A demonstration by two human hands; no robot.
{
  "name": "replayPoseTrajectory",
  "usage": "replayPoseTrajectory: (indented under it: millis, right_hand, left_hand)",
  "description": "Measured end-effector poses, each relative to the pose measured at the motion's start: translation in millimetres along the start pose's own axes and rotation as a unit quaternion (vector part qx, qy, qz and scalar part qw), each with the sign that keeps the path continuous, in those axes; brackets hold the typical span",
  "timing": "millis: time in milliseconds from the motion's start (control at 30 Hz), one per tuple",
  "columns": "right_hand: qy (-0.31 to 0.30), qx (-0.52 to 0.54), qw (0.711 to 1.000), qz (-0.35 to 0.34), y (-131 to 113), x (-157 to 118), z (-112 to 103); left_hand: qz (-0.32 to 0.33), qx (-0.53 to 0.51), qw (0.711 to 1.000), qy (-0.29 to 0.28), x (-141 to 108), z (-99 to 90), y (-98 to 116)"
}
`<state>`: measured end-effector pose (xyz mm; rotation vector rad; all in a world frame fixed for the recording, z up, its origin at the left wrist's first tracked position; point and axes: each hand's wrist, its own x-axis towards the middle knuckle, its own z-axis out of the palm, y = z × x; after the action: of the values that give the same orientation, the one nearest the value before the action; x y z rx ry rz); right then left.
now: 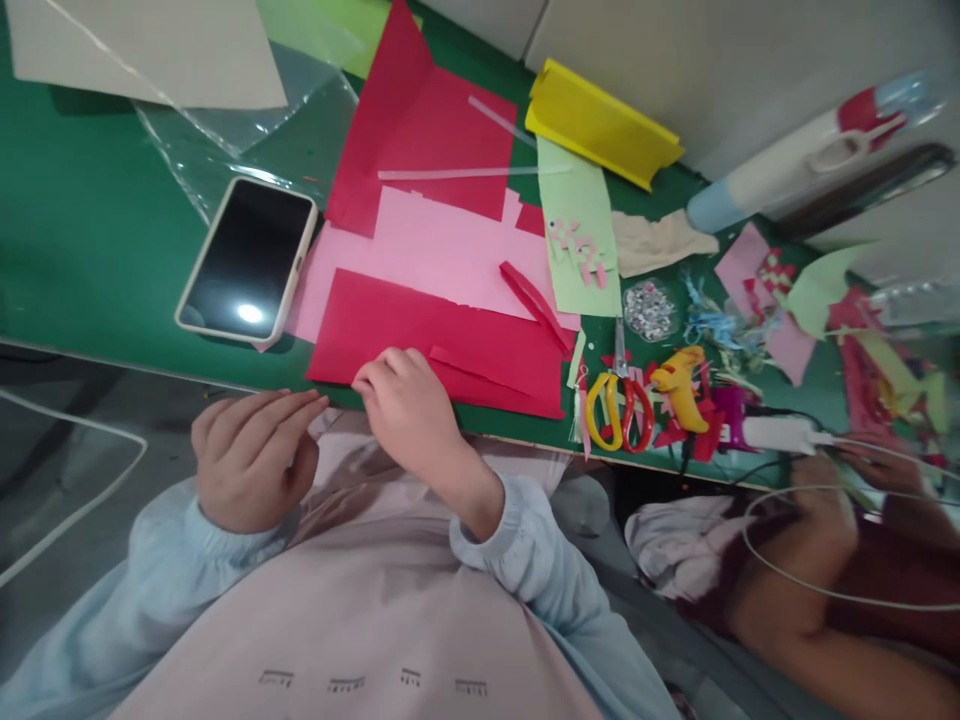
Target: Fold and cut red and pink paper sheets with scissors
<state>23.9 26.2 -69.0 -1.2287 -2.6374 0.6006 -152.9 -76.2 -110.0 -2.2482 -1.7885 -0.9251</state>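
My left hand (259, 460) is held just off the front edge of the green table, its fingers pressed together and pointing right. Its thumb is partly hidden beneath, and I cannot make out anything in its grip. My right hand (411, 408) rests at the near edge of a red paper sheet (390, 315), fingers curled and closed. Whatever they may hold is hidden. A narrow red paper strip (480, 368) lies on the sheet right of this hand, and a folded red strip (534, 308) lies farther back. Pink paper (442, 245) is under the red sheet.
A phone (247, 262) lies left. Scissors (619, 395), a yellow glue gun (684, 390) and a bag of small beads or eyes (651, 310) sit right. Behind are a folded red card (450, 130) and a yellow tray (604, 125). Another person's arm (825, 530) is at right.
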Motion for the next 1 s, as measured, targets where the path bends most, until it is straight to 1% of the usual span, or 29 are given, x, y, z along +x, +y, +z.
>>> replayPoseTrajectory:
  millis: [133,233,333,467,567,633,700,900,1000]
  right_hand:
    - [-0.015,-0.009,1.0,0.019,-1,6,-1]
    - [-0.037,-0.015,0.999,0.029,-3,11,-5]
    - [-0.054,-0.016,0.998,0.037,-5,14,-9]
    - [-0.049,0.0,0.998,0.046,-5,16,-10]
    - [-0.043,0.01,0.998,0.05,-3,16,-8]
    - [-0.042,0.008,0.998,0.048,-2,17,-7]
    - [-0.042,0.003,0.998,0.051,-1,19,-6]
    - [-0.058,-0.006,0.995,0.082,-1,23,-7]
    - [-0.065,-0.012,0.994,0.09,-2,25,-8]
  left_hand:
    - [-0.002,0.052,0.999,0.001,1,7.5,7]
    - [-0.019,0.063,0.998,-0.022,0,12.7,9]
    - [-0.048,0.058,0.996,-0.057,-1,16.9,10]
    - [-0.094,0.038,0.993,-0.068,-3,21.4,14]
    - [-0.091,0.019,0.992,-0.085,-5,22.7,15]
    - [-0.083,0.023,0.993,-0.085,-7,22.9,16]
    - [-0.079,0.03,0.994,-0.073,-8,23.1,17]
    - [-0.089,0.032,0.994,-0.055,-9,25.1,23]
    - [-0.083,0.042,0.994,-0.054,-9,25.6,23]
